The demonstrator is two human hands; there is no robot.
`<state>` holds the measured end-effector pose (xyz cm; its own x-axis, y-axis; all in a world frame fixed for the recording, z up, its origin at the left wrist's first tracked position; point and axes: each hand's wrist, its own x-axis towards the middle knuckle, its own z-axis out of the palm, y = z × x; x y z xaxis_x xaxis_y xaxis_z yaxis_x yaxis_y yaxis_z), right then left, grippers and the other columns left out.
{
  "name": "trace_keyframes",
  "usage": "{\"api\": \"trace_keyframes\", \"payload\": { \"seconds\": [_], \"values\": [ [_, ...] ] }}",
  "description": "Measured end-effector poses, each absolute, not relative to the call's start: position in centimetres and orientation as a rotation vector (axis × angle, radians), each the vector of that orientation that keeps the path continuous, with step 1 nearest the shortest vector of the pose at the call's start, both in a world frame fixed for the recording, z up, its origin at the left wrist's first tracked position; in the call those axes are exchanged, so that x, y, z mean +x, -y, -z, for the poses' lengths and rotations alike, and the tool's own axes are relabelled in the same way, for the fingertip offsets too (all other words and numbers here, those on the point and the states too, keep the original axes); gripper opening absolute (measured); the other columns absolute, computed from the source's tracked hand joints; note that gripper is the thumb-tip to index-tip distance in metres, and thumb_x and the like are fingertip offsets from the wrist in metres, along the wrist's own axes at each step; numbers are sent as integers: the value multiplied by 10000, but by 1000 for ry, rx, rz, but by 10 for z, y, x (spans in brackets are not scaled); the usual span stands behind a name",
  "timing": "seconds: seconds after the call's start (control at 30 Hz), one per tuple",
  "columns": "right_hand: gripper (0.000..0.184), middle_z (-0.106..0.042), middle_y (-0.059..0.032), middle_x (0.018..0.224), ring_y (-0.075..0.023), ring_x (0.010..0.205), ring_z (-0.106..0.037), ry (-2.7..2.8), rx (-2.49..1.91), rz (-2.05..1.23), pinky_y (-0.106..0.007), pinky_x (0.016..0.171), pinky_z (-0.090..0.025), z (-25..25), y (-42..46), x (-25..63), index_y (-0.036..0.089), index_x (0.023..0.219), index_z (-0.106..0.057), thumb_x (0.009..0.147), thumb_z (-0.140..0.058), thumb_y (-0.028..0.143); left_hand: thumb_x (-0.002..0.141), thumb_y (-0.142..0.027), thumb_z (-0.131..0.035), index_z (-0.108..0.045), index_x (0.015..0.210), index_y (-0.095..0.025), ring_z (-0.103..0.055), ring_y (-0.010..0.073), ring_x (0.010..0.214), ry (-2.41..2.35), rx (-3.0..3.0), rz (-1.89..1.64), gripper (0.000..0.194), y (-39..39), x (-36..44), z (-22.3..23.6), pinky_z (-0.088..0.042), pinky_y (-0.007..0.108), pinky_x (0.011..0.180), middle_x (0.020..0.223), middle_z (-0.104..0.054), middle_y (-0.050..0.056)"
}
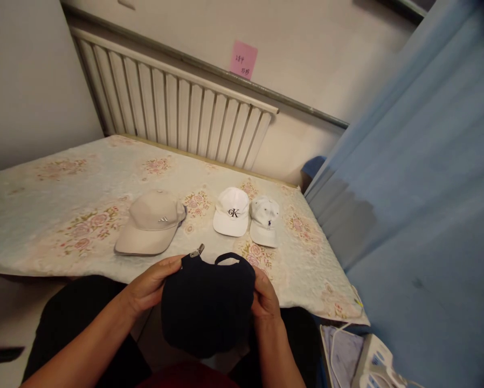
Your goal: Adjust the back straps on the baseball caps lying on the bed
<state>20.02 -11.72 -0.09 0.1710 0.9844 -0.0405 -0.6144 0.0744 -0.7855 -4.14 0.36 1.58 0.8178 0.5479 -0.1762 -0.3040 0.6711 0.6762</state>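
Note:
A dark cap (pixel 207 307) is held up over my lap, its back strap opening facing away from me. My left hand (pixel 155 283) grips its left edge, close to a metal buckle (pixel 197 250) that sticks up from the strap end. On the opposite edge, my right hand (pixel 265 293) is closed with the fingers partly hidden behind the cap. Beyond it on the bed lie a beige cap (pixel 151 221) at the left, a white cap with black letters (pixel 231 211) near the middle, and a smaller white cap with a dark emblem (pixel 264 221) right beside that one.
The caps rest on a flowered bed cover (pixel 84 231). A white radiator (pixel 177 99) runs along the wall behind, with a pink note (pixel 243 59) above it. Blue curtains (pixel 420 188) hang at the right. A white device with a cable (pixel 375 361) sits at the lower right.

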Motion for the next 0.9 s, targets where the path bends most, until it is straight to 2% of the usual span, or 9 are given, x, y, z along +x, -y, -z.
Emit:
{"api": "trace_keyframes", "payload": {
  "seconds": [0.13,0.37,0.57,0.7,0.83,0.9],
  "values": [
    [287,-629,-8,642,-121,519,-540,556,-763,-1349,-232,487,-431,-5,118,201,180,766,-675,557,-817,316,828,-182,-615,-675,1055,-158,-675,171,833,-378,774,-432,236,-1,-41,-30,-513,263,779,969,-718,94],
    [272,-623,10,609,-85,495,-533,623,-753,-1370,-178,463,-402,-25,112,207,160,728,-659,558,-827,290,786,-194,-663,-666,968,-150,-671,172,787,-443,885,-373,186,-8,-37,-66,-511,265,743,889,-703,71],
    [280,-669,7,639,-109,533,-581,810,-797,-1300,-209,539,-458,-62,84,216,174,755,-672,559,-831,295,751,-265,-703,-660,904,-175,-630,123,717,-484,1095,-477,183,-30,-27,-100,-475,213,680,836,-690,24],
    [262,-683,7,696,-136,623,-612,954,-851,-1121,-259,655,-488,-84,66,228,190,777,-678,562,-819,242,741,-319,-692,-651,819,-176,-562,111,651,-524,1354,-616,169,-42,-21,-123,-426,203,601,744,-644,-7],
    [159,-687,-8,727,-170,726,-630,1077,-975,-964,-326,791,-479,-79,57,238,192,724,-651,616,-767,201,752,-344,-654,-636,781,-178,-521,135,685,-585,1629,-697,170,-45,-18,-116,-405,225,625,731,-594,-8],
    [157,-690,-11,734,-178,745,-633,1083,-1041,-967,-340,803,-475,-65,56,242,194,739,-637,628,-749,200,762,-352,-632,-618,775,-181,-502,135,676,-606,1690,-636,173,-42,-15,-100,-385,222,617,715,-565,-16]
  ]
}}
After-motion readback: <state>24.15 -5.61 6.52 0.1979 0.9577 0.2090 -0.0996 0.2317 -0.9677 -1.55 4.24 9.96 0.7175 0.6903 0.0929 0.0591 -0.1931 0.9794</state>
